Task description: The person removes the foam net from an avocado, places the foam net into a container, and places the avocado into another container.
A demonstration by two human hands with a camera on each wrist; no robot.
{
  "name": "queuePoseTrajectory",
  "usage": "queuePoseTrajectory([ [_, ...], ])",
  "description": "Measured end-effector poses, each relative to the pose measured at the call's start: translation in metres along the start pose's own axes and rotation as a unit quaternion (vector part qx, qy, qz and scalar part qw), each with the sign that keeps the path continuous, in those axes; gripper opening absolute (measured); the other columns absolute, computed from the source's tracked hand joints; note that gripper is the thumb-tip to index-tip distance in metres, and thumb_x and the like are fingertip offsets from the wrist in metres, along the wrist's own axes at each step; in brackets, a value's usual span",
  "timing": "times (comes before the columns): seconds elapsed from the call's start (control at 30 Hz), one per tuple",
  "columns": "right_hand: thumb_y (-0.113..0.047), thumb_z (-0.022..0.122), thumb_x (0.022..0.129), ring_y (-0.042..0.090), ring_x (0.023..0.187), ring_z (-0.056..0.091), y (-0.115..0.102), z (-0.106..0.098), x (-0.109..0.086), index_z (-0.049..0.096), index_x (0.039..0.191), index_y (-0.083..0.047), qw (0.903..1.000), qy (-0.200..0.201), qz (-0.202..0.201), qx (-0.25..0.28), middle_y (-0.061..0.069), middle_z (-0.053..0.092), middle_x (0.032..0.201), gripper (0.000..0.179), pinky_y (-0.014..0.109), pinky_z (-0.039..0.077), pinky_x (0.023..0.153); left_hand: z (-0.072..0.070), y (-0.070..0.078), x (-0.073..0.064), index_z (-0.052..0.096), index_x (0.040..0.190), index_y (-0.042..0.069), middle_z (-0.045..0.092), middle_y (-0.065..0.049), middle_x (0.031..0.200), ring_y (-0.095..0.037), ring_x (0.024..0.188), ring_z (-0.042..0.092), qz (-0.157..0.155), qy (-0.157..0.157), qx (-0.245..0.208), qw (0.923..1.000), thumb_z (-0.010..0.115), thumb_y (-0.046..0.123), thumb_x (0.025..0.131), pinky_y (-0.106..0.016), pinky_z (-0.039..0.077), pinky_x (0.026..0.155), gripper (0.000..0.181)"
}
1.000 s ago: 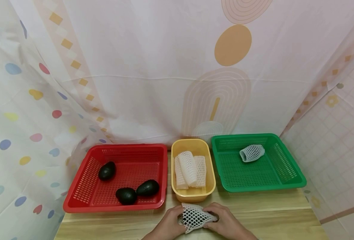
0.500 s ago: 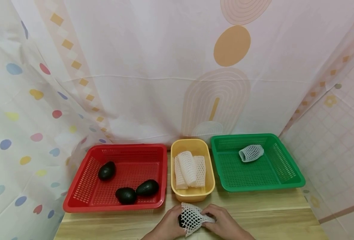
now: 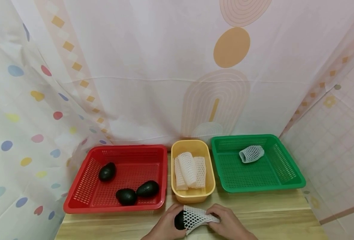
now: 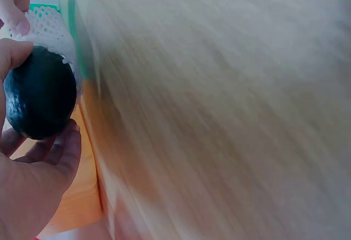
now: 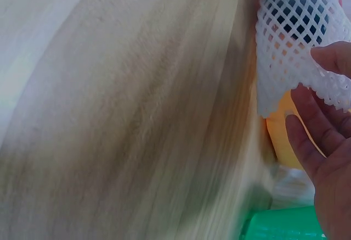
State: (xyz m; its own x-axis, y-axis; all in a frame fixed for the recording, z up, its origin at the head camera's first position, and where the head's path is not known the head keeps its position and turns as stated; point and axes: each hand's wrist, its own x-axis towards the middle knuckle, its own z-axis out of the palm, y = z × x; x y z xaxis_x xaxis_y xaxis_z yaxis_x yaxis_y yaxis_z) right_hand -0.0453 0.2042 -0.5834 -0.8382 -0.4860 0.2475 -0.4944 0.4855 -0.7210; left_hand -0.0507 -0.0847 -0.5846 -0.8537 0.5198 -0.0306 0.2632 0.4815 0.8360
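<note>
My left hand (image 3: 168,224) grips a dark avocado (image 4: 41,94) between thumb and fingers, near the table's front edge. A white foam net sleeve (image 3: 194,217) covers the avocado's right end, while its rounded left end shows bare. At the sleeve's narrow free end, my right hand (image 3: 226,222) pinches the mesh between thumb and fingers. Through the netting, the right wrist view shows the dark fruit inside the sleeve (image 5: 299,28). Part of the avocado lies hidden under the mesh and my left fingers.
Behind my hands stands a yellow bin (image 3: 193,199) with several foam sleeves (image 3: 188,169). To the left, a red basket (image 3: 114,209) holds three avocados (image 3: 126,196). A green basket (image 3: 262,189) at the right has one netted avocado (image 3: 251,154). A patterned curtain (image 3: 147,100) hangs behind.
The sleeve's wide opening has shifted right along the avocado, so more of the dark fruit shows at my left hand. My right hand has moved slightly right with the mesh.
</note>
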Motion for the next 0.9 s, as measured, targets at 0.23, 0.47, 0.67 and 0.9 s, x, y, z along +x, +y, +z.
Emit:
queuePoseTrajectory([
  [0.23,0.002,0.082,0.081,0.001,0.091,0.064,0.001,-0.005,-0.004,0.071,0.106,-0.024,0.998,0.043,-0.045,-0.011,-0.014,0.07,0.103,0.038,0.025,0.057,0.076,-0.007,0.004,-0.008,0.066,0.133,0.014,0.062,0.003,0.128,-0.012,0.118,0.057,-0.003,0.007,0.025,0.9997,0.092,0.028,0.078,-0.033,0.05,0.099,0.063],
  [0.47,0.006,0.082,0.079,0.0,0.086,0.062,-0.002,-0.012,-0.007,0.071,0.104,-0.024,0.9966,0.065,-0.05,-0.004,-0.014,0.07,0.1,0.041,0.022,0.055,0.071,-0.012,0.012,-0.017,0.065,0.137,0.025,0.061,0.009,0.131,-0.01,0.121,0.055,0.037,0.028,0.036,0.9983,0.091,0.021,0.078,-0.035,0.051,0.101,0.064],
  [0.67,0.009,0.082,0.079,0.002,0.086,0.064,-0.006,-0.02,-0.006,0.071,0.106,-0.022,0.994,0.085,-0.068,0.006,-0.012,0.071,0.1,0.043,0.018,0.054,0.073,-0.017,0.022,-0.022,0.062,0.14,0.028,0.061,0.009,0.134,-0.01,0.122,0.056,0.077,0.058,0.052,0.994,0.092,0.021,0.079,-0.035,0.053,0.1,0.068],
  [0.9,0.012,0.083,0.074,0.004,0.086,0.066,-0.014,-0.029,-0.005,0.071,0.106,-0.019,0.9886,0.115,-0.097,-0.009,-0.009,0.072,0.1,0.046,0.014,0.052,0.077,-0.03,0.035,-0.029,0.063,0.139,0.025,0.062,0.008,0.134,-0.012,0.121,0.059,0.096,0.09,0.061,0.9894,0.095,0.023,0.077,-0.034,0.055,0.098,0.07],
])
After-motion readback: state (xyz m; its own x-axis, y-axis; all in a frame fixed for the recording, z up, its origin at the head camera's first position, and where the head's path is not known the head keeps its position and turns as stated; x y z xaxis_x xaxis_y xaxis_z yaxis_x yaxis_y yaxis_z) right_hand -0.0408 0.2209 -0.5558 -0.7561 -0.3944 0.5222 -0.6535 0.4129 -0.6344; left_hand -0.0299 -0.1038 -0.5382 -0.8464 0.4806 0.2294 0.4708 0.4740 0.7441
